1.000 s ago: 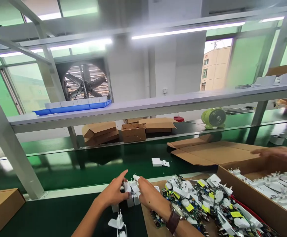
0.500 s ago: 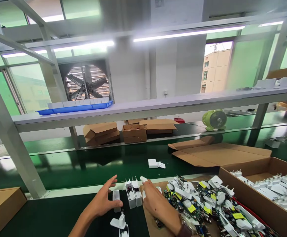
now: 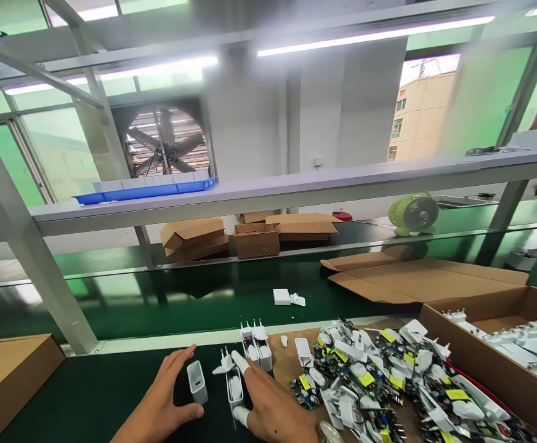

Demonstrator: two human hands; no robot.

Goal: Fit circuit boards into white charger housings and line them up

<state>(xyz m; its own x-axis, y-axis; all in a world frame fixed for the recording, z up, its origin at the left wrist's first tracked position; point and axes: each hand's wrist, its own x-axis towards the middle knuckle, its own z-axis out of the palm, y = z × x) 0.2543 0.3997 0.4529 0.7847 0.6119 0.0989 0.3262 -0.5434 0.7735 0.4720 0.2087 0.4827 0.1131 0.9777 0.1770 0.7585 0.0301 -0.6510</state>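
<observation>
My left hand (image 3: 164, 394) is open, its fingers and thumb spread around the left side of a hollow white charger casing (image 3: 197, 383) on the dark mat. White covers sit on the thumb and a finger of my right hand (image 3: 275, 400). Those two tips close on a white charger casing (image 3: 234, 389) with inner parts inside and a pronged plug cap (image 3: 223, 363) tilted at its far end. Just beyond stand two more filled white chargers (image 3: 257, 347) side by side, prongs upward.
A heap of circuit boards and white plug parts (image 3: 365, 381) covers cardboard on the right. Beside it is a carton (image 3: 490, 357) of white chargers. A flat white box (image 3: 282, 297) lies on the green belt (image 3: 231, 295). Another carton (image 3: 14, 381) stands left.
My right hand has come left and nearer, from the paired chargers to the single one, which has shifted away from me. The hollow casing now sits farther left, and my left hand has moved left too.
</observation>
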